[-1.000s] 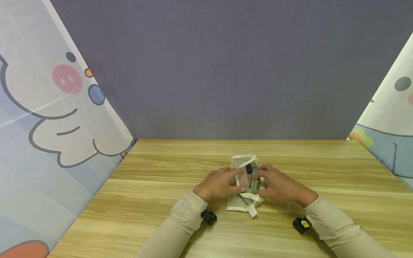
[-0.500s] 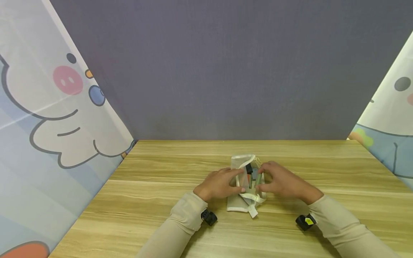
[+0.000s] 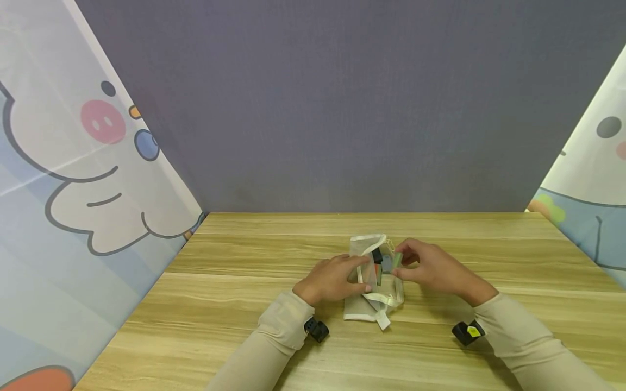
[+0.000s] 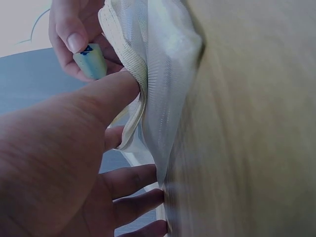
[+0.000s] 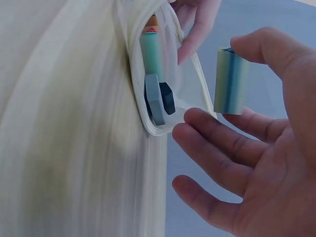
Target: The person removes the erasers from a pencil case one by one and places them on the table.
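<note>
A white mesh pouch [image 3: 359, 307] with cream-trimmed edges lies on the table, its mouth spread wide. My left hand [image 3: 332, 278] grips the left side of the mouth, thumb and forefinger hooked in at the rim. At the right edge of the opening, my right hand [image 3: 427, 266] pinches a short pale green block [image 5: 230, 81] between thumb and finger. Inside the pouch sit a grey piece [image 5: 154, 98], a black piece [image 5: 168, 98], another green piece [image 5: 151, 54] and an orange-red piece [image 5: 151, 27]. Mesh folds and fingers partly hide these contents.
The wooden table [image 3: 235, 320] extends around the pouch on all sides. A dark grey panel [image 3: 332, 108] rises behind it, with cartoon-printed sheets [image 3: 63, 146] at either side. A small white tag [image 3: 383, 320] hangs off the pouch's near edge.
My right hand has lifted the green block from inside the pouch and carried it to the right, over the rim. The left hand has stayed in place.
</note>
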A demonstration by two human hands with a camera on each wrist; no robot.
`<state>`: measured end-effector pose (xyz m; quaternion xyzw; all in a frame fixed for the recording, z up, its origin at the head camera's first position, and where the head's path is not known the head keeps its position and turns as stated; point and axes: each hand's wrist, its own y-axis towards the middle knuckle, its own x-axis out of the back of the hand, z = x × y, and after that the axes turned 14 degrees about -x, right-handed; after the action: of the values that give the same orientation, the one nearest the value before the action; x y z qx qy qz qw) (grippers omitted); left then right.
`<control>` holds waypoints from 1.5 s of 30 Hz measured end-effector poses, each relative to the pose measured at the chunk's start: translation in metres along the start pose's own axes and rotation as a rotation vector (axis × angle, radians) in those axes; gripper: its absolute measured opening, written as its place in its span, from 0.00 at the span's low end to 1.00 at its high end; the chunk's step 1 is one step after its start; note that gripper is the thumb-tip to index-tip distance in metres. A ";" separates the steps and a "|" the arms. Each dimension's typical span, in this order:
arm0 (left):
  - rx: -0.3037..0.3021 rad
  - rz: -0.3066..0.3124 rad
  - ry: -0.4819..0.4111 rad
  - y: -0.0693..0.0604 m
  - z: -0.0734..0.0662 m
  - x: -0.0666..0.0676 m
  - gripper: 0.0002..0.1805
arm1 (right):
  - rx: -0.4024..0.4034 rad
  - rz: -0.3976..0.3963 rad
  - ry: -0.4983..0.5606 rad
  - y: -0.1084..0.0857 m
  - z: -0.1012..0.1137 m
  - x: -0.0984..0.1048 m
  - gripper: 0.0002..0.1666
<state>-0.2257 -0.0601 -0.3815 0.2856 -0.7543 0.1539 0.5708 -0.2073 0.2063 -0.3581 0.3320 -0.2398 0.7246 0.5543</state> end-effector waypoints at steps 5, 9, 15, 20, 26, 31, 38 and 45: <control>-0.008 -0.009 0.006 -0.001 -0.001 0.000 0.35 | -0.036 -0.042 0.008 -0.001 0.001 0.004 0.25; -0.034 -0.023 0.023 -0.001 -0.001 0.000 0.35 | -0.063 -0.109 0.021 -0.003 0.003 0.009 0.23; -0.031 -0.011 0.027 -0.001 -0.002 0.001 0.36 | -0.083 -0.140 0.058 -0.005 0.003 0.017 0.24; -0.013 0.009 0.026 -0.001 -0.002 0.002 0.37 | -0.085 -0.155 0.063 -0.005 0.001 0.022 0.27; -0.022 0.026 0.036 -0.001 -0.001 0.001 0.37 | -0.109 -0.163 0.057 -0.009 -0.001 0.033 0.30; -0.015 0.025 0.028 -0.002 -0.002 0.001 0.36 | -0.120 -0.183 0.037 -0.013 -0.004 0.045 0.31; -0.011 0.030 0.020 -0.003 -0.001 0.002 0.36 | -0.121 -0.198 0.009 -0.016 -0.008 0.057 0.33; -0.019 0.020 0.034 -0.001 0.000 0.000 0.35 | -0.138 -0.203 -0.035 -0.018 -0.018 0.068 0.33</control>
<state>-0.2245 -0.0610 -0.3814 0.2699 -0.7486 0.1571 0.5849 -0.2051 0.2678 -0.3197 0.3282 -0.2637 0.6405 0.6423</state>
